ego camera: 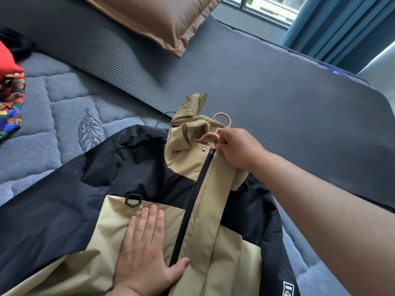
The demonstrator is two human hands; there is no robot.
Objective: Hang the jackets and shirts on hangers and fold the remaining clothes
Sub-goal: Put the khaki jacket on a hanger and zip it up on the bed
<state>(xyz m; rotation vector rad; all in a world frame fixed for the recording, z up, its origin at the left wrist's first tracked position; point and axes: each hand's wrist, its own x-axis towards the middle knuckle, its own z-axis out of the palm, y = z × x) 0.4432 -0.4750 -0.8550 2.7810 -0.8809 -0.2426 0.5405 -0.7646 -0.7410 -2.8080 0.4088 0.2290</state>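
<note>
A tan and black jacket (89, 189) lies front up on the bed, its black zipper (192, 201) closed up to the collar. A pink hanger (222, 119) sits inside it, with the hook sticking out past the hood. My right hand (237, 148) pinches the zipper pull at the top of the collar. My left hand (143, 248) lies flat with straight fingers on the tan chest panel, left of the zipper.
A dark ribbed mat (256, 86) crosses the grey quilted bed (42, 124). A brown pillow (154, 20) lies at the far end. Red and patterned clothes (10, 92) are piled at the left edge. Blue curtains (342, 24) hang by the window.
</note>
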